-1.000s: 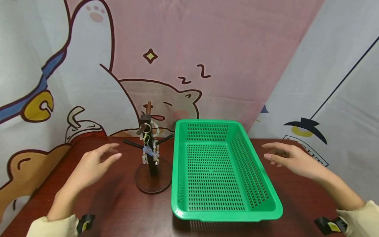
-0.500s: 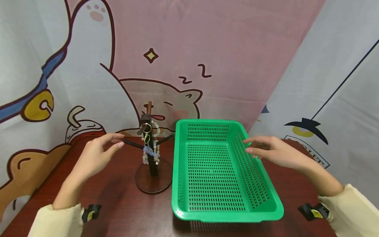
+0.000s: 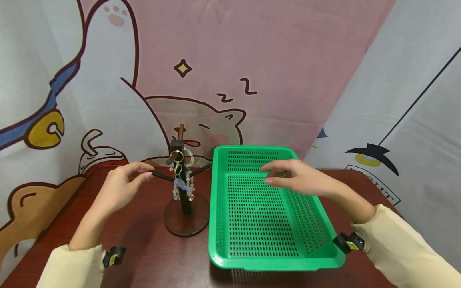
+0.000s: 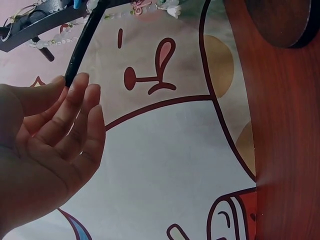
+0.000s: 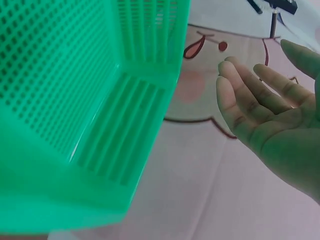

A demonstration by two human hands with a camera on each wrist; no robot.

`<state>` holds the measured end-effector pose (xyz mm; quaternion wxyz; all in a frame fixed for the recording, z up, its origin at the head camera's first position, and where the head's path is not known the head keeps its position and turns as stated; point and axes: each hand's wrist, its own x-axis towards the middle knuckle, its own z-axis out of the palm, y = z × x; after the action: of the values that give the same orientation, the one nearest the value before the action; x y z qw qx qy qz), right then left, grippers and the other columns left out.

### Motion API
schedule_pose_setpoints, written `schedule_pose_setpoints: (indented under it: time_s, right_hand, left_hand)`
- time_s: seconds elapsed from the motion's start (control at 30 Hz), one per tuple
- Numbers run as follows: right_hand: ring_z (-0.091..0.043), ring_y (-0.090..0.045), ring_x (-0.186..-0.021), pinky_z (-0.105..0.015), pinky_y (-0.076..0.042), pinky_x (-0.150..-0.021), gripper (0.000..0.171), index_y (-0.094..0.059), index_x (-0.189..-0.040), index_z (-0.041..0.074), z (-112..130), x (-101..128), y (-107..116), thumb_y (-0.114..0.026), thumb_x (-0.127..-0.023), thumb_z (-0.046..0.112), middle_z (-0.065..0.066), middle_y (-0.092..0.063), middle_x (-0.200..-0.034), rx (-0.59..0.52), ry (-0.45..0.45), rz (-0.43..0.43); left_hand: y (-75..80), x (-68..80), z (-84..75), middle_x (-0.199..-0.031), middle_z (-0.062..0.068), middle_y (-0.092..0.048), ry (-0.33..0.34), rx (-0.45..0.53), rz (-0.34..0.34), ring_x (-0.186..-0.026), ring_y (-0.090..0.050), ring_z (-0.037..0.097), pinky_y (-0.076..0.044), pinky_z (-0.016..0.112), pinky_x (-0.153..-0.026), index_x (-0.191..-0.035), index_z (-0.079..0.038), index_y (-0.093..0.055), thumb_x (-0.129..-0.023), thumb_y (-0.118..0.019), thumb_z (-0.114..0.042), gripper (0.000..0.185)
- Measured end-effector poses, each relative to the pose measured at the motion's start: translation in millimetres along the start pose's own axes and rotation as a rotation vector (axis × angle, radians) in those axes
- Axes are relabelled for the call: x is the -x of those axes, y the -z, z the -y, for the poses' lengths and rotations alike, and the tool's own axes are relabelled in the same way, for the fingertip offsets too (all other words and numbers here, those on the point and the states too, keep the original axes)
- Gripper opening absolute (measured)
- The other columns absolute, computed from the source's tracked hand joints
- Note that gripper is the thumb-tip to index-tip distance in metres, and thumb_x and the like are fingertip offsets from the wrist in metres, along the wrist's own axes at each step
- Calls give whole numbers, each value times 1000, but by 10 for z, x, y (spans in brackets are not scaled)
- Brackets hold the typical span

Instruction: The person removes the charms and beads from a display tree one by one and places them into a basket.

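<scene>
A dark jewelry stand rises from a round base, with beaded bracelets and a ring-like bangle hung on its pegs. My left hand pinches the tip of the stand's black left peg between thumb and forefinger, as the left wrist view shows. Over the green plastic basket hovers my right hand, fingers loosely bent and holding nothing. In the right wrist view that palm is seen beside the basket's wall.
Both things stand on a dark red wooden table, the basket just right of the stand. A cloth backdrop with cartoon animals hangs behind the table. Black straps sit at both wrists.
My right hand has moved left, from beyond the basket's right side to over its inside. My left hand has shifted slightly right and up and taken hold of the peg tip.
</scene>
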<state>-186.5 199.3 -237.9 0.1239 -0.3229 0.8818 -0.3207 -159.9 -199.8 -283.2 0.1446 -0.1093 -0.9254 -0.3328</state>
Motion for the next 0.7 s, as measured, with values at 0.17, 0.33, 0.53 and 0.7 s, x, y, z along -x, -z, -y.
schedule_pose_setpoints:
  time_s: [0.17, 0.33, 0.53, 0.7]
  right_hand:
    - [-11, -60, -87, -34, -47, -74, 32, -56, -121, 12, 115, -188, -78, -56, -92, 25, 4, -64, -99, 2, 43, 21]
    - [-10, -62, -83, -32, -48, -73, 29, -58, -119, 10, 210, -361, -158, -57, -91, 20, 4, -65, -95, -28, 106, 42]
    - [-11, -62, -81, -33, -47, -72, 30, -58, -118, 8, 318, -526, -237, -59, -91, 20, 3, -65, -92, -66, 120, 59]
    - [-11, -62, -81, -31, -48, -74, 31, -57, -119, 6, 413, -635, -298, -58, -91, 18, -1, -64, -100, -92, 133, 86]
  left_hand:
    - [-3, -12, 3, -86, 6, -68, 12, 4, 5, -83, -60, 26, -41, 38, -66, -103, -6, -64, -91, -58, -20, 19]
    - [-3, -17, 11, -85, 5, -67, 10, 7, 5, -81, -60, 24, -41, 36, -64, -102, -6, -64, -91, -58, -19, 18]
    - [-3, -16, 9, -86, 5, -67, 2, 16, 6, -79, -62, 23, -40, 35, -62, -104, -7, -63, -91, -58, -17, 18]
    - [2, -13, 6, -87, 6, -68, 9, 13, 10, -79, -62, 22, -41, 34, -62, -104, -7, -64, -91, -58, -17, 17]
